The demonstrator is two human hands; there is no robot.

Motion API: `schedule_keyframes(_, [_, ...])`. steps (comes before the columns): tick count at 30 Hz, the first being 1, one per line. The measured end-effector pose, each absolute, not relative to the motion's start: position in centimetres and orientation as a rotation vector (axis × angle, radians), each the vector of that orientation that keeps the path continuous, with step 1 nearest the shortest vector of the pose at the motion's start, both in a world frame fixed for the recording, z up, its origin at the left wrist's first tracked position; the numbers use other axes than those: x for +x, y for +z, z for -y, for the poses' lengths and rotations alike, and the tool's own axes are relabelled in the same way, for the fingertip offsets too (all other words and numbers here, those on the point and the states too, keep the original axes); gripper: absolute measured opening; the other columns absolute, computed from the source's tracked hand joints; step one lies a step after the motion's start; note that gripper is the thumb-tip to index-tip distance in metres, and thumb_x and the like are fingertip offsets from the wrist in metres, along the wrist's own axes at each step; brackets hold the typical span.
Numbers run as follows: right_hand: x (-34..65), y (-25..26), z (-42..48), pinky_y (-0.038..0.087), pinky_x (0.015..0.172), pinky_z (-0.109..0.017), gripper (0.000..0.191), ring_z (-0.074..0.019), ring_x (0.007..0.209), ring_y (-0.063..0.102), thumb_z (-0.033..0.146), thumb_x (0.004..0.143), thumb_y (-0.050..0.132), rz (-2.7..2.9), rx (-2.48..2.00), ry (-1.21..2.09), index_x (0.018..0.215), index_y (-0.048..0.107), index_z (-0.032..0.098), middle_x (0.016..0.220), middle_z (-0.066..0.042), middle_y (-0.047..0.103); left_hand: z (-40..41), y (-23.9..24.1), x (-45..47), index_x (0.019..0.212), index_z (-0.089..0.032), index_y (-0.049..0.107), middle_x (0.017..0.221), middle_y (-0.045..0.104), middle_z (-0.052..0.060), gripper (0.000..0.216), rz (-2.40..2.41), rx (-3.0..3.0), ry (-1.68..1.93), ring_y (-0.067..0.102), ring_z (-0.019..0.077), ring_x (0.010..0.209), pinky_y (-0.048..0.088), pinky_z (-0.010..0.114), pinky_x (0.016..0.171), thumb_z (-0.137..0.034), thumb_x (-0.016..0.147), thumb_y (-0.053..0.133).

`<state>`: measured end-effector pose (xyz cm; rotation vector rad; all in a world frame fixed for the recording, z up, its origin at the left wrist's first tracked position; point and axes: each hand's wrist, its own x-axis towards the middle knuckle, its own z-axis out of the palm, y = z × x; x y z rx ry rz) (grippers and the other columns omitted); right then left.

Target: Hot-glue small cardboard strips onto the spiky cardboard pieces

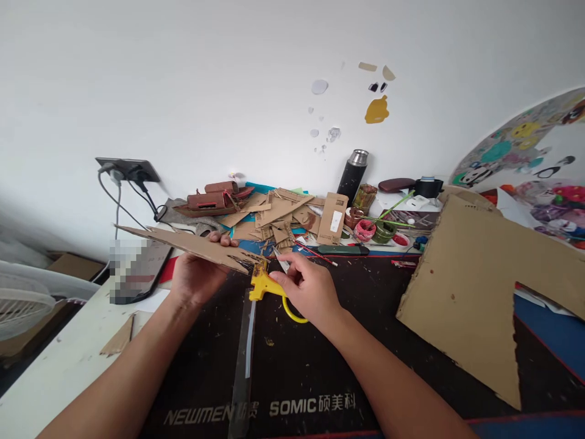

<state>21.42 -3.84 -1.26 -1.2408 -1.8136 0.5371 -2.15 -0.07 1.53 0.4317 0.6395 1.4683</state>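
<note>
My left hand is closed on a long cardboard piece, tilted, with jagged points at its far left and frayed, torn strips at its right end. In my right hand is a pointed metal blade, pinched between thumb and fingers; the rest of it is hidden. Under the right hand lies a yellow plastic tool with a ring-like loop and a stained brown head beside the cardboard's frayed end. Whether my right fingers also touch it, I cannot tell. A clear strip runs down from it.
A black mat covers the desk. Cardboard scraps are heaped behind my hands, beside a brown model boat. Paint jars, a black thermos and a green utility knife are near. A large cardboard sheet lies right.
</note>
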Motion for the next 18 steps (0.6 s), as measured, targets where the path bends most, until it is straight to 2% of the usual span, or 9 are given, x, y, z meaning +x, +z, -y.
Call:
schedule_keyframes(8, [21.2, -1.2, 4.2, 0.046, 0.068, -0.028, 0.019, -0.0165, 0.064, 0.068, 0.038, 0.102, 0.075, 1.881, -1.285, 0.508, 0.116, 0.078, 0.026, 0.076, 0.001, 0.076, 0.4, 0.7, -1.7, 0.083, -0.019, 0.064, 0.082, 0.069, 0.004, 0.029, -0.633, 0.526, 1.387, 0.073, 0.0218, 0.09, 0.066, 0.031, 0.083, -0.021, 0.067, 0.088])
schedule_keyframes(18, [21.2, -1.1, 4.2, 0.046, 0.067, -0.027, 0.013, -0.0165, 0.062, 0.067, 0.032, 0.103, 0.069, 1.876, -1.266, 0.457, 0.108, 0.078, 0.025, 0.074, 0.0, 0.075, 0.2, 0.3, -1.8, 0.083, -0.019, 0.066, 0.083, 0.068, 0.005, 0.025, -0.658, 0.537, 1.396, 0.073, 0.0226, 0.09, 0.063, 0.032, 0.085, -0.023, 0.071, 0.087])
